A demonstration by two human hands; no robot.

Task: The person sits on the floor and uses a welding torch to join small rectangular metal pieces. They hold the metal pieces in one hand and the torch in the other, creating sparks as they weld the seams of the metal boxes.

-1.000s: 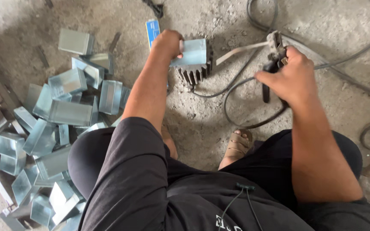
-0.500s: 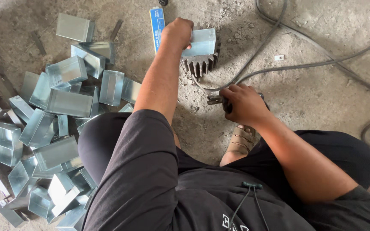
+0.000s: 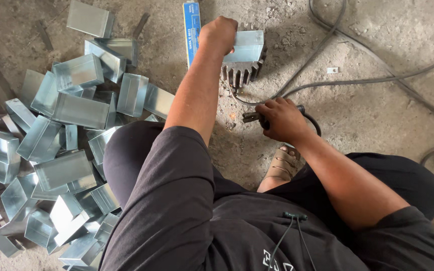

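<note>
On the concrete floor (image 3: 377, 115), at twelve o'clock from the person, the left hand (image 3: 219, 34) presses down on a metal box (image 3: 246, 46) that rests on a gear (image 3: 242, 73), its fingers curled over the box's left edge. At about one o'clock, nearer the body, the right hand (image 3: 282, 119) has its fingers wrapped tight around an electrode holder (image 3: 253, 117) with a cable (image 3: 357, 80). At nine o'clock a pile of boxes (image 3: 71, 125) lies well apart from the gear.

- one package in sight: a long, narrow blue box (image 3: 192, 31) lying flat on the dusty floor, pale printing along its face, just left of the raised fist.
- no signs, no screens.
</note>
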